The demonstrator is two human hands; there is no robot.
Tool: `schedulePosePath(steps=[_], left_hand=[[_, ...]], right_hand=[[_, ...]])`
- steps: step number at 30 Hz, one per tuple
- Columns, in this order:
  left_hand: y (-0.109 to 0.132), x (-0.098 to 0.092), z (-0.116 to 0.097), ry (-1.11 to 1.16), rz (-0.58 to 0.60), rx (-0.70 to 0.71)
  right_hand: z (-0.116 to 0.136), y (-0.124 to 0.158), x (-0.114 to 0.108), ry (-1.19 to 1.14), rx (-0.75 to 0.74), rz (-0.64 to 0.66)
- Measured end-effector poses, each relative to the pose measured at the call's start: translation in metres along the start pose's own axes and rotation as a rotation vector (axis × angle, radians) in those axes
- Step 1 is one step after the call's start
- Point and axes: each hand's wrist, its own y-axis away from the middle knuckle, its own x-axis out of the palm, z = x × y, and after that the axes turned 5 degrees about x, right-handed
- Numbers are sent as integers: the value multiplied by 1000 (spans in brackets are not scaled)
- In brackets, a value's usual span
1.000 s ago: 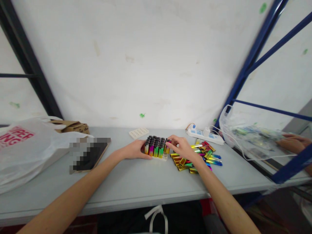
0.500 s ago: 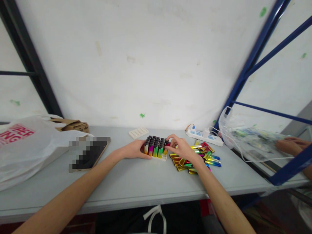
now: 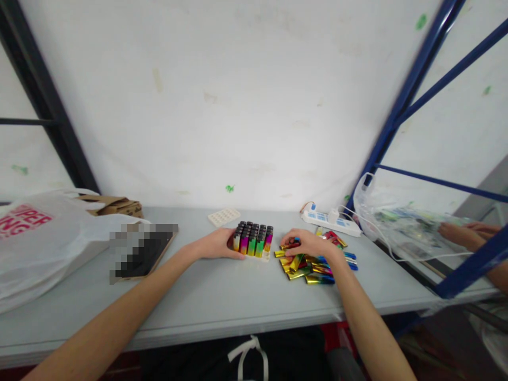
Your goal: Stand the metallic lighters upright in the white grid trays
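Upright cigarette lighters (image 3: pixel 252 241) with black tops and shiny gradient bodies stand packed in rows in a pale tray (image 3: pixel 260 258). My left hand (image 3: pixel 216 243) is closed around the left side of this block, thumb at the near corner and fingers behind it. The tray's front right corner shows bare. To the right lies a loose pile of metallic lighters (image 3: pixel 299 272) in gold, red, blue and green. My right hand (image 3: pixel 305 242) is over the pile's left part, fingers curled down on a lighter (image 3: pixel 292 244); the fingers partly hide it.
Behind the block lies a second pale tray (image 3: pixel 224 216). A power strip (image 3: pixel 331 222) with cables sits at the back right. At left are a phone-like dark slab (image 3: pixel 151 254), a white plastic bag (image 3: pixel 51 243) and cardboard (image 3: pixel 119 205). Beyond the blue post (image 3: pixel 391 132) are another person's hands (image 3: pixel 464 235).
My right hand has left the block's right side, where a lighter now stands in the row, and moved right to the pile. My left hand stays on the block.
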Motion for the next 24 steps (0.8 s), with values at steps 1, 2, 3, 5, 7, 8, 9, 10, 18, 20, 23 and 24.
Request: schedulePosePath(steps=[1, 2, 3, 5, 7, 8, 9, 10, 18, 20, 23, 24], left_hand=[[0, 0, 0, 1, 4, -2], [0, 0, 0, 3, 8, -3], [0, 0, -1, 5, 11, -4], [1, -1, -2, 5, 11, -5], [1, -2, -4, 2, 7, -5], [1, -2, -4, 2, 6, -4], [1, -2, -5, 2, 8, -5], [1, -2, -5, 3, 9, -3], [1, -2, -4, -6, 8, -6], [0, -2, -3, -16, 3, -5], [0, -1, -2, -31, -6, -1], [0, -1, -1, -34, -5, -1]], right_hand=[[0, -1, 2, 9, -3, -12], [1, -3, 4, 20, -12, -27], [2, -4, 5, 27, -24, -40], [5, -5, 6, 34, -41, -49], [7, -5, 5, 26, -42, -48], [8, -4, 4, 13, -40, -52], [10, -3, 2, -3, -37, -64], [11, -2, 1, -20, -32, -82], [28, -3, -4, -152, 59, -457], [29, -8, 0, -275, 75, -536], [27, -18, 8, -469, 104, -618], [26, -22, 12, -528, 113, -635]])
